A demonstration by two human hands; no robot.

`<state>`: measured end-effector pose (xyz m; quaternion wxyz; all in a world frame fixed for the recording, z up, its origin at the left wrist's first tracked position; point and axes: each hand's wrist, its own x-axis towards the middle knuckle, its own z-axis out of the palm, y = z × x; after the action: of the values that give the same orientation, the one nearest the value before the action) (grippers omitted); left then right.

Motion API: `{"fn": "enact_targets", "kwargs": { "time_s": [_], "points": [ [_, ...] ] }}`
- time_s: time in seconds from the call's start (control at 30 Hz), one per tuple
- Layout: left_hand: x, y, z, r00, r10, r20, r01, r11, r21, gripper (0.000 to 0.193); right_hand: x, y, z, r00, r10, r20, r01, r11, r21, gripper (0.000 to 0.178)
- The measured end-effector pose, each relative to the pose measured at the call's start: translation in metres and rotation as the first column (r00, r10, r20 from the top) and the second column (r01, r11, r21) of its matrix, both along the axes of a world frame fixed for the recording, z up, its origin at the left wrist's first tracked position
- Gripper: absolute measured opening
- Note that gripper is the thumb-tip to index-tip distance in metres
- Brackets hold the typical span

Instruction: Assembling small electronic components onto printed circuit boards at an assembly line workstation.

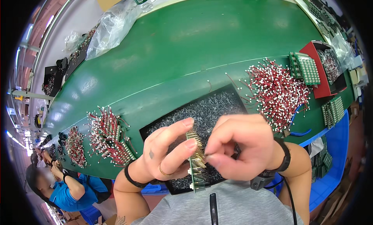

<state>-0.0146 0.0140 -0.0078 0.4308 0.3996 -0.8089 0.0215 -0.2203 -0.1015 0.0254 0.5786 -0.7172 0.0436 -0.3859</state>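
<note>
In front of my chest, a narrow green circuit board [196,176] stands on edge, with a dense row of gold-coloured pins along it and small white connectors near its lower end. My left hand [165,153] grips the board between thumb and fingers. Close beside the pins, my right hand [246,147] is closed in a pinch; whatever its fingertips hold is too small or hidden to make out. Beneath both hands lies a black tray [143,131] filled with many tiny dark and silvery parts [211,108], partly covered by the hands.
Red wires with white connectors [276,93] form a pile at right, beside stacked green boards [307,67] and a red box [314,89]. Wired boards [110,137] lie left. A blue bin [338,147] stands at my right. A co-worker in blue [75,192] sits far left.
</note>
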Motion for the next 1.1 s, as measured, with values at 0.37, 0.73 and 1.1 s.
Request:
{"fn": "enact_targets", "kwargs": {
  "time_s": [0.37,0.73,1.1],
  "points": [
    [-0.005,0.001,0.002,0.986,0.158,-0.048,-0.155,0.986,0.06,0.079,0.008,0.002,-0.002,0.997,0.062,0.04,-0.055,0.985,-0.164,0.043],
    [-0.002,-0.001,0.005,0.915,-0.147,-0.375,0.234,0.952,0.197,0.093,0.006,0.006,-0.006,0.999,0.018,-0.028,-0.026,0.944,-0.328,0.036],
    [0.001,0.003,0.001,0.917,-0.094,-0.387,0.217,0.934,0.286,0.079,0.007,0.007,-0.003,1.0,0.018,0.018,-0.012,0.957,-0.288,0.022]
  ]
}}
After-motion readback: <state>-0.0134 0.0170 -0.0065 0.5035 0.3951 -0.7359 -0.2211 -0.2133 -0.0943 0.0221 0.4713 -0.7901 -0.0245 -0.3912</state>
